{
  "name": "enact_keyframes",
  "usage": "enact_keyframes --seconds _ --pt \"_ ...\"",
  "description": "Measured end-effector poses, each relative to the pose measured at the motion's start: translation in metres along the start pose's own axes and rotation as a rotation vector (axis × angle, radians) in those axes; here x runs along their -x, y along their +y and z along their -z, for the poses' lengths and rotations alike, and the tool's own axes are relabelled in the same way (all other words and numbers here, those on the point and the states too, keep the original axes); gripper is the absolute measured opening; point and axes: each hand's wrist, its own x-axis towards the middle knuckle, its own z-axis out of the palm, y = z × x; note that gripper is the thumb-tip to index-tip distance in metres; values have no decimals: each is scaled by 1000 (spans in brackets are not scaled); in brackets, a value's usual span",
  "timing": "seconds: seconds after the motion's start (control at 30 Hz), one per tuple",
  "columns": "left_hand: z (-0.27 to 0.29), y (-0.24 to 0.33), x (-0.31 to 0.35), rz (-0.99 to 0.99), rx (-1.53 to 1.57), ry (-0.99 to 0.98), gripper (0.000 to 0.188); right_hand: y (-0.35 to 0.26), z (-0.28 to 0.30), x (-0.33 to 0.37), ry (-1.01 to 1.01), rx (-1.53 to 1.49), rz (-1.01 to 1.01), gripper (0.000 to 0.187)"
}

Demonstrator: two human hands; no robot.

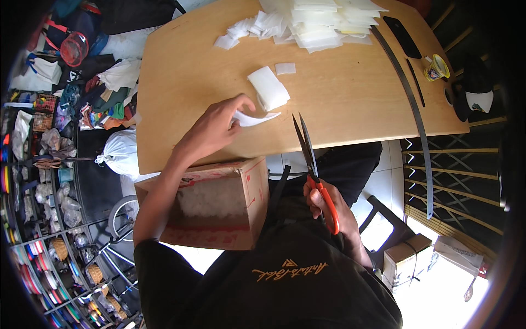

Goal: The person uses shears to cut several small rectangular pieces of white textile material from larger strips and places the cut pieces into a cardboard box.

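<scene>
Reaching over the near edge of the table, my left hand [219, 122] has its fingers curled round a thin white sheet [255, 118], whose free end points right. Just beyond lies a folded, slightly puffed white piece [268, 88], with a small white square [285, 68] behind it. In my right hand [324, 198], in front of the table edge, are long scissors [327, 205] with orange handles. Their dark blades point up and away, slightly parted, with nothing between them.
A large stack of whitish sheets [318, 24] covers the table's far side. A long dark metal strip [408, 101] overhangs the table [192, 71] on the right, near a phone [402, 37] and a yellow cup [436, 68]. Below left stands an open cardboard box [253, 205] holding white material.
</scene>
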Motion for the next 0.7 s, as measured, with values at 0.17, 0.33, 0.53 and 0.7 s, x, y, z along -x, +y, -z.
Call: enact_keyframes --seconds 0.17,0.33,0.53,0.7 --pt "-4 2 -5 -169 -100 -35 31 -3 -3 -1 22 -39 2 73" --pt "-22 -3 -50 -161 -191 116 33 1 -3 2 64 -92 -21 70" --pt "-27 -17 -63 -274 -226 161 52 2 -2 4 73 -109 -20 67" --pt "-27 -35 -72 -410 -291 232 58 3 -1 1 95 -163 -68 63"
